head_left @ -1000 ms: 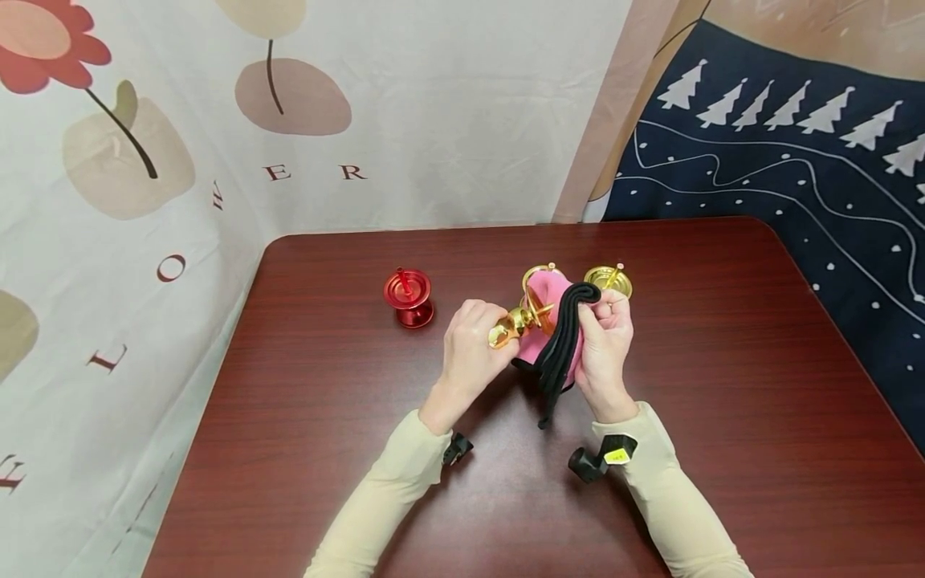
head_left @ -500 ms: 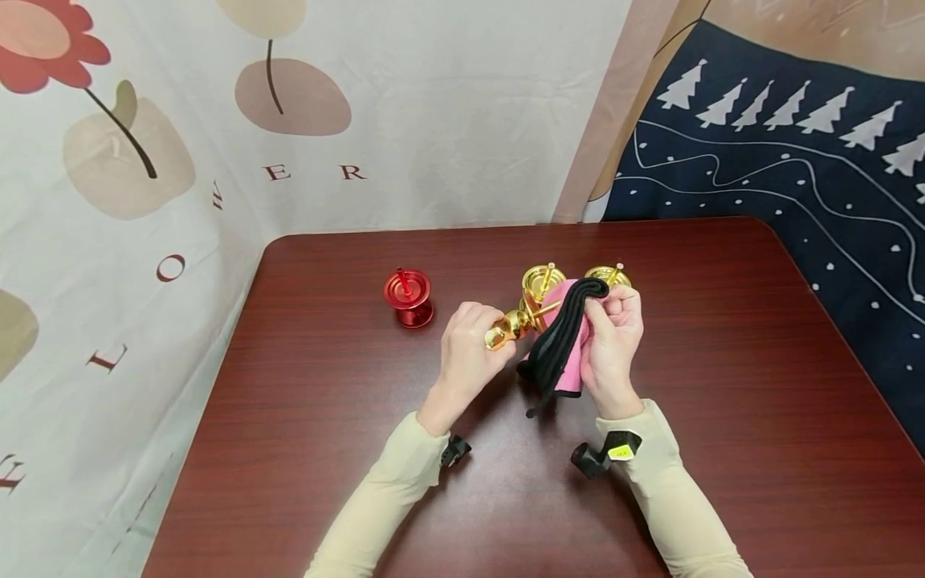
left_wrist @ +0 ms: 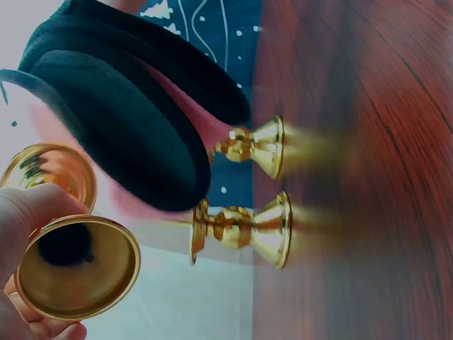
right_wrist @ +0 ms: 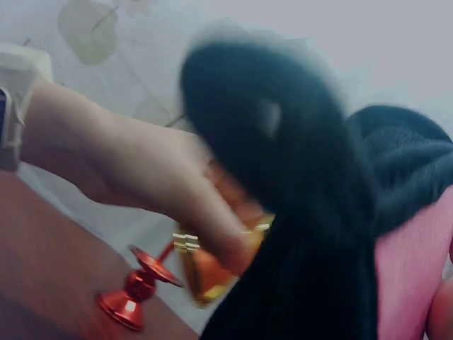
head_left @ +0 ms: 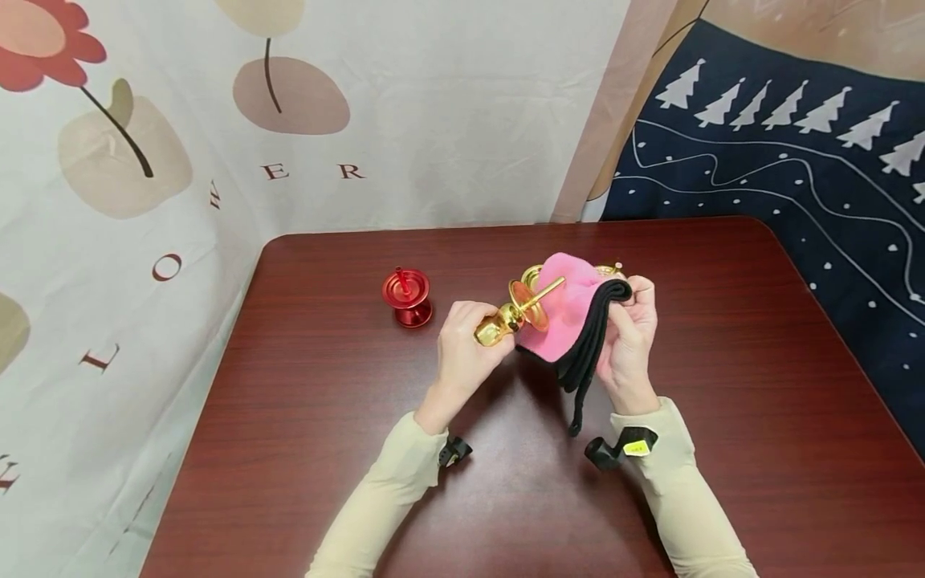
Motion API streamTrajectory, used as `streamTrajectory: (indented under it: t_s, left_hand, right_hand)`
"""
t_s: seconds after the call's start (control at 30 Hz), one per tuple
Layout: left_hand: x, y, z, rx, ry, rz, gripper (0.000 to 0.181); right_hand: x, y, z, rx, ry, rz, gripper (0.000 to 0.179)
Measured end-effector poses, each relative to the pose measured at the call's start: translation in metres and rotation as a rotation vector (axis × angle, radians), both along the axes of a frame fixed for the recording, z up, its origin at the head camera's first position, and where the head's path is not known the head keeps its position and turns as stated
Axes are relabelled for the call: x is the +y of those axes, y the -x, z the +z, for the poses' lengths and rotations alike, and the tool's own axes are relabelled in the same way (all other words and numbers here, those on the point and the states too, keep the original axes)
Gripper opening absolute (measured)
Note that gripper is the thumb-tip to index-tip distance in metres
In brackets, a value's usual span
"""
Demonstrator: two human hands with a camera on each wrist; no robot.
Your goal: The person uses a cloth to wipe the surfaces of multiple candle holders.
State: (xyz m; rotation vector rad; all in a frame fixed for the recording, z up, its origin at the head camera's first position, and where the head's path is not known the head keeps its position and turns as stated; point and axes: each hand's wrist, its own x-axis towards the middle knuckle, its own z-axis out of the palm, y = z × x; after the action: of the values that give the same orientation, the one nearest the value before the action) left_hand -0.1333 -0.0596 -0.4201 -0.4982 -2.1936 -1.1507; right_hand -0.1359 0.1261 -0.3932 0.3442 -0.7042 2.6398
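Observation:
My left hand (head_left: 464, 343) grips a gold candle holder (head_left: 494, 329) by its stem. It is tilted, with its spike pointing up and right; the hollow underside of its base (left_wrist: 117, 280) faces the left wrist camera. A pink cloth with black edging (head_left: 567, 321) is held bunched in my right hand (head_left: 630, 347), fingers curled on its black folded part. The pink side lies against or just behind the holder's dish; whether they touch I cannot tell. In the right wrist view, blurred black fabric (right_wrist: 311, 227) covers much of the work.
Two more gold candle holders stand upright behind the cloth, the nearer one (left_wrist: 237, 227) beside the other (left_wrist: 244, 145). A red candle holder (head_left: 407, 299) stands left of my hands. All are on a dark reddish-brown table (head_left: 325, 401), with printed hangings (head_left: 462, 120) behind.
My right hand has moved right, and the cloth has swung open so more pink shows, now covering much of the gold holders behind. The held candle holder has shifted slightly left.

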Motion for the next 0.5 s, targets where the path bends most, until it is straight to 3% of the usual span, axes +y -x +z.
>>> streamTrajectory:
  t_s: [0.13, 0.3, 0.37, 0.5]
  left_hand:
    - [0.004, 0.0, 0.005, -0.003, -0.02, 0.005, 0.025]
    - [0.006, 0.0, 0.008, 0.037, 0.006, 0.022, 0.025]
    - [0.006, -0.001, 0.008, 0.043, 0.017, 0.043, 0.026]
    - [0.005, -0.001, 0.007, 0.04, 0.027, 0.071, 0.027]
  right_hand:
    - [-0.009, -0.004, -0.005, -0.024, -0.034, 0.054, 0.021]
    - [-0.022, -0.007, -0.009, 0.037, -0.042, 0.111, 0.02]
    - [-0.027, -0.009, -0.011, 0.065, -0.075, 0.094, 0.019]
    - [-0.035, -0.012, -0.017, 0.097, -0.243, -0.035, 0.024]
